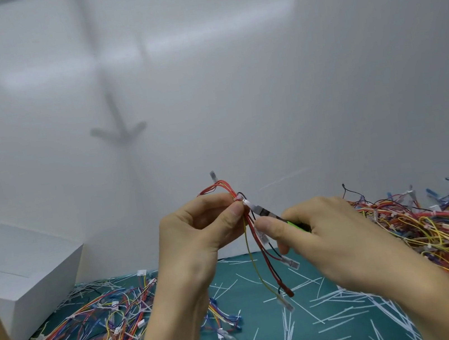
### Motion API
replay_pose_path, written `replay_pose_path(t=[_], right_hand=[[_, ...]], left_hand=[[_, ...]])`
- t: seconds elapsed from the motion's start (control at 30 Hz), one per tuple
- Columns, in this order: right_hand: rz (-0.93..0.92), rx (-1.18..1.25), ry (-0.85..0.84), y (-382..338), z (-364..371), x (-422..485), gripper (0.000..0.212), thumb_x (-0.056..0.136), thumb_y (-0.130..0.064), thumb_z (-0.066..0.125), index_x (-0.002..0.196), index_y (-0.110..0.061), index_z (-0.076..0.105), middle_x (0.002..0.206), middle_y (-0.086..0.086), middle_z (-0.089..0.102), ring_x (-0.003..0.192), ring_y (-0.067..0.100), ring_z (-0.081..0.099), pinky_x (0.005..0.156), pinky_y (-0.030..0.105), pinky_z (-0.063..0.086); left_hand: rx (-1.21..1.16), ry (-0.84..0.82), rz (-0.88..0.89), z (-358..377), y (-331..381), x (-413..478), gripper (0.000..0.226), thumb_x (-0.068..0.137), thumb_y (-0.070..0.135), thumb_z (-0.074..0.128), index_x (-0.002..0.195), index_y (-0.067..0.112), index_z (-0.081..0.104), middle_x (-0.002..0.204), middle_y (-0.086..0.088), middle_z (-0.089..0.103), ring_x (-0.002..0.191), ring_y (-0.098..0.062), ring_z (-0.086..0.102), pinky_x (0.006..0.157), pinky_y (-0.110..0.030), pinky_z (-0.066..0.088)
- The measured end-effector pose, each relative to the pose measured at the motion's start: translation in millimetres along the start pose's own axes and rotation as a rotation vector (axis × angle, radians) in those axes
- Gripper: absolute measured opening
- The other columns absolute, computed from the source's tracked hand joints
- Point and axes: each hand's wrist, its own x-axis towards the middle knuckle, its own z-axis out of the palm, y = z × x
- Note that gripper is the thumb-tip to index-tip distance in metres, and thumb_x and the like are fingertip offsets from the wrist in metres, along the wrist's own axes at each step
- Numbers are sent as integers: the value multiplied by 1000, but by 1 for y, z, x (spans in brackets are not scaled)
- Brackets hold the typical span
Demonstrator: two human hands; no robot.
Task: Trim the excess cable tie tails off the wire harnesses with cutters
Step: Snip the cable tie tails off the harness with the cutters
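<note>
Red harness (258, 239) pinched in my left hand (198, 232) so the cable tie (238, 198) sits clear; right hand (331, 238), at 3 o'clock, grips the cutters (266, 212), nose at it.

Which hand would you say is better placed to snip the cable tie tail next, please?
The right hand: it grips the cutters, their tips at the white cable tie. The left hand pinches the harness beside the tie, holding it up.
</note>
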Motion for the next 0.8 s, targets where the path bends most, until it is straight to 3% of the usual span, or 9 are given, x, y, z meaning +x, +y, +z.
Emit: replay_pose_path(t=[0.1, 0.23, 0.37, 0.47, 0.53, 0.63, 0.7, 0.8], right_hand=[[31, 206, -57, -1, 2, 2, 76, 67, -82, 31, 69, -17, 69, 51, -1, 52, 46, 9, 43, 53, 30, 37], [177, 691, -34, 1, 2, 6, 66, 75, -70, 49, 70, -6, 67, 53, 5, 55, 45, 19, 51, 45, 29, 43], [222, 706, 51, 5, 8, 11, 57, 76, -65, 59, 79, -10, 71, 55, 1, 55, 47, 14, 49, 48, 27, 42], [228, 728, 94, 7, 15, 13, 45, 82, -56, 63, 66, -14, 67, 53, 2, 51, 47, 15, 46, 47, 27, 41], [234, 713, 130, 9, 19, 14, 36, 83, -47, 67, 70, -13, 69, 52, 0, 49, 49, 15, 44, 52, 32, 39], [244, 741, 148, 11, 21, 15, 19, 86, -25, 69, 78, -8, 69, 50, -3, 46, 49, 16, 41, 52, 32, 37], [234, 735, 148, 12, 20, 15, 19, 86, -23, 70, 77, -7, 68, 51, -1, 45, 50, 17, 40, 50, 32, 37], [176, 703, 176, 12, 19, 15, 22, 87, -23, 69, 77, -4, 65, 54, 2, 44, 53, 16, 39, 54, 33, 36]], left_hand=[[31, -16, 5, -1, 1, 0, 28, 59, 17, 77, 83, 2, 75, 80, -13, 77, 69, -20, 72, 64, -23, 59], [114, -84, -7, -6, 0, 2, 3, 72, 5, 78, 74, 6, 76, 73, -7, 75, 64, -13, 68, 66, -22, 59], [273, -332, -17, -9, -2, 0, 5, 78, 1, 76, 78, 4, 72, 72, -7, 71, 67, -12, 65, 70, -21, 57], [438, -543, -23, -3, -9, -3, 8, 82, 3, 76, 81, 9, 70, 78, -7, 73, 72, -10, 65, 74, -26, 55], [593, -602, 23, 2, -15, -3, 9, 83, 10, 76, 80, 16, 70, 81, -4, 74, 72, -7, 64, 74, -29, 54], [674, -645, 6, 2, -22, -2, 8, 83, 15, 77, 81, 19, 71, 80, -1, 74, 74, -5, 65, 74, -25, 53], [625, -637, -61, -5, -24, 1, 4, 85, 13, 76, 83, 16, 73, 79, 1, 75, 76, -6, 68, 74, -22, 55], [456, -445, -194, -16, -26, 7, 10, 94, 18, 64, 92, 13, 72, 84, -4, 77, 78, -13, 73, 73, -23, 58]])
